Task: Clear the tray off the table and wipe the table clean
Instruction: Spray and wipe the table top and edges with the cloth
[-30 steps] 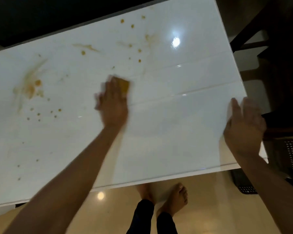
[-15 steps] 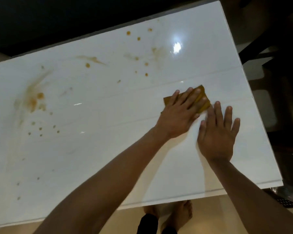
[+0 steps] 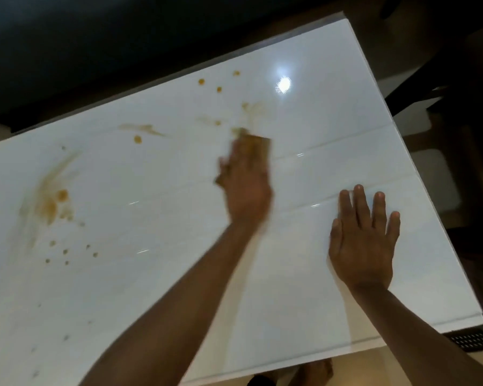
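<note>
Wiping a stained white table (image 3: 156, 288).
Left hand (image 3: 246, 188), blurred, pressing a brown cloth (image 3: 258, 143) with flat fingers; right hand (image 3: 364, 246) spread flat on the tabletop.

Table (image 3: 304, 288) glossy white, scattered orange-brown spots (image 3: 201, 81) and smears (image 3: 48, 201). Cloth (image 3: 258, 144) mustard yellow. Floor (image 3: 402, 366) beige; black perforated mat (image 3: 474, 339) at right.

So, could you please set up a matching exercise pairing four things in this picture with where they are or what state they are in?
Things:
1. left hand
2. right hand
3. yellow-brown wiping sponge
4. large orange-brown smear

States:
A. flat on the glossy white table, holding nothing
B. on the table's left part
C. blurred, pressing the sponge
D. under the fingers

Pairs: 1-C, 2-A, 3-D, 4-B
</note>
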